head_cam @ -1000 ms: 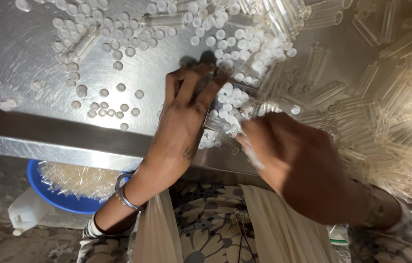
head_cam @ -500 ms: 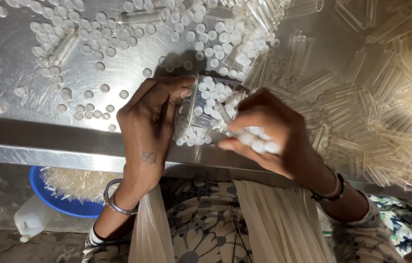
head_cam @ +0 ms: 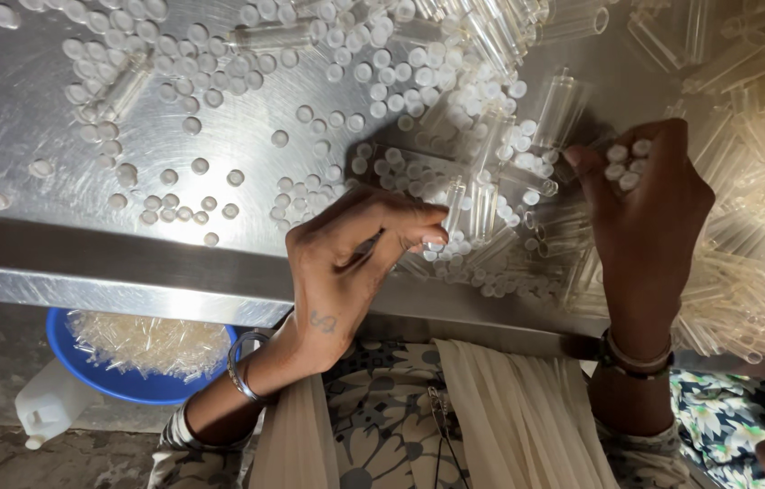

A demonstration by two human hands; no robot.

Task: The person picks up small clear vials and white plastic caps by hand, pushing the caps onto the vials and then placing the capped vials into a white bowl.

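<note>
Brushed steel worktable (head_cam: pixel 57 263) ran across the view, strong glare at about 9 o'clock, its front lip folded down toward the person. Below the lip, at 7 o'clock, a blue basin (head_cam: pixel 97 376) sat on the floor heaped with clear tubes, just under the edge, likely so stock could drop or be swept into it; a white plastic jug (head_cam: pixel 47 412) lay beside it.

Small white round caps (head_cam: pixel 188 100) were scattered flat over the upper left of the table, thickest toward 12 o'clock. Clear plastic tubes (head_cam: pixel 749 226) lay in a loose heap from 1 to 4 o'clock, all on their sides, within easy reach of the right arm.

Left hand (head_cam: pixel 346 263), bangle at the wrist, was curled knuckles-up near centre, fingertips pinched on one clear tube (head_cam: pixel 453 204) with a cap at its near end; the pinch appeared to steady the tube for capping, though the exact contact was hard to make out. Right hand (head_cam: pixel 650 213) at 3 o'clock was cupped and partly closed around a cluster of white caps (head_cam: pixel 625 163), fingers curled inward to keep them from spilling; a ready supply, by the look of it. The two hands were well apart, with mixed caps and tubes between them.
</note>
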